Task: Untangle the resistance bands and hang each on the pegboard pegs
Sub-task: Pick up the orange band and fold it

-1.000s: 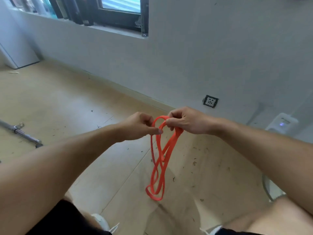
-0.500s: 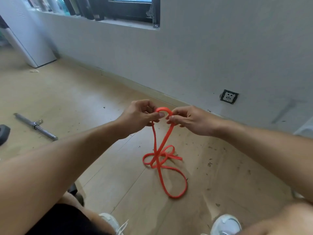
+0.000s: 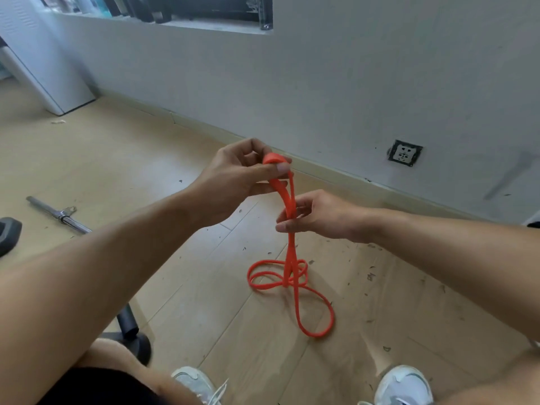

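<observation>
An orange resistance band (image 3: 292, 258) hangs from my hands down to the wooden floor, where its lower part lies in twisted loops. My left hand (image 3: 242, 176) pinches the band's top bend between thumb and fingers. My right hand (image 3: 315, 217) is lower and to the right, fingers closed around the two strands just under the top bend. No pegboard or pegs show in this view.
A metal bar (image 3: 58, 213) lies on the floor at the left, beside a dark object (image 3: 8, 235) at the frame edge. A black stand base (image 3: 131, 337) sits by my left leg. A wall socket (image 3: 404, 153) is on the grey wall ahead. My white shoes (image 3: 403, 387) are below.
The band has dropped from hanging free to lying looped on the floor. My right hand slid down the strands, below my left hand, which keeps the top bend.
</observation>
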